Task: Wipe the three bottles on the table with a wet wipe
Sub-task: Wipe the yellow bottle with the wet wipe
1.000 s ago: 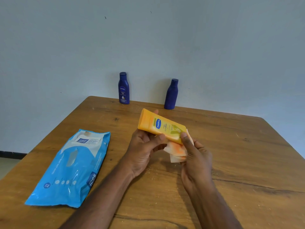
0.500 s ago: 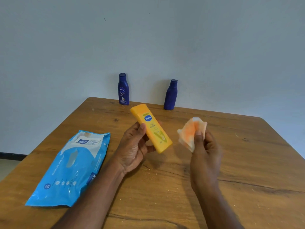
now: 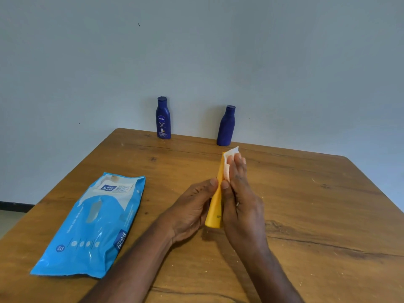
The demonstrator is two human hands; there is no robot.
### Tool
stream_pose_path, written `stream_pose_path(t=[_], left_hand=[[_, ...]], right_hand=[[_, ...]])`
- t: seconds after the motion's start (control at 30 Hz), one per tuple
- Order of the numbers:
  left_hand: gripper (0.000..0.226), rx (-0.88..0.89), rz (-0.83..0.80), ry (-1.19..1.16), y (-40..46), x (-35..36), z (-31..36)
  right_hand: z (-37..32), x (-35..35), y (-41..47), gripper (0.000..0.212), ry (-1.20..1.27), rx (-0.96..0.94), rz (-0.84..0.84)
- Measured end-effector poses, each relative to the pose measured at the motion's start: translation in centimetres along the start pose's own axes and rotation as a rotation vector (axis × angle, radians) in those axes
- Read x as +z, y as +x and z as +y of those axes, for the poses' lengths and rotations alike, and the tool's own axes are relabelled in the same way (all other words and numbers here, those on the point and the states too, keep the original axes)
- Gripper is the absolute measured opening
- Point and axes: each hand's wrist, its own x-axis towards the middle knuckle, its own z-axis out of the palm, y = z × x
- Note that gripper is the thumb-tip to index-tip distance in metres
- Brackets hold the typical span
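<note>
My left hand holds a yellow bottle above the table's middle, its long axis pointing away from me. My right hand presses a white wet wipe flat against the bottle's right side, fingers stretched toward its far end. Most of the bottle is hidden between my hands. Two dark blue bottles stand upright at the table's far edge by the wall: one with a white label on the left, one showing a plain side on the right.
A blue wet-wipe pack lies flat on the wooden table to the left of my hands. A pale wall rises right behind the far edge. The table's right edge slants off at the right.
The bottle turned from slanting sideways to pointing away from me. My right hand, apart from it half a second ago, came back and laid the wipe along its side.
</note>
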Motion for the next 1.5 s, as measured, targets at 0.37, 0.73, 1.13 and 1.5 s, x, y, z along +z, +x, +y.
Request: stream_pose_path(t=[0.37, 0.73, 1.13, 1.5], left_hand=[[0.051, -0.021, 0.253, -0.191, 0.2, -1.3, 1.4], [0.040, 0.021, 0.070, 0.006, 0.1, -0.5, 0.1], [0.041, 0.085, 0.000, 0.024, 0.0, -0.7, 0.1], [0.042, 0.477, 0.074, 0.988, 0.7, -1.7, -0.1]], right_hand=[[-0.7, 0.1, -0.9, 0.052, -0.241, -0.127, -0.446], [0.6, -0.6, 0.0, 0.051, -0.240, -0.073, -0.187], [0.5, -0.8, 0.0, 0.037, 0.263, 0.245, 0.097], [0.8, -2.6, 0.7, 0.027, 0.201, 0.254, 0.236]])
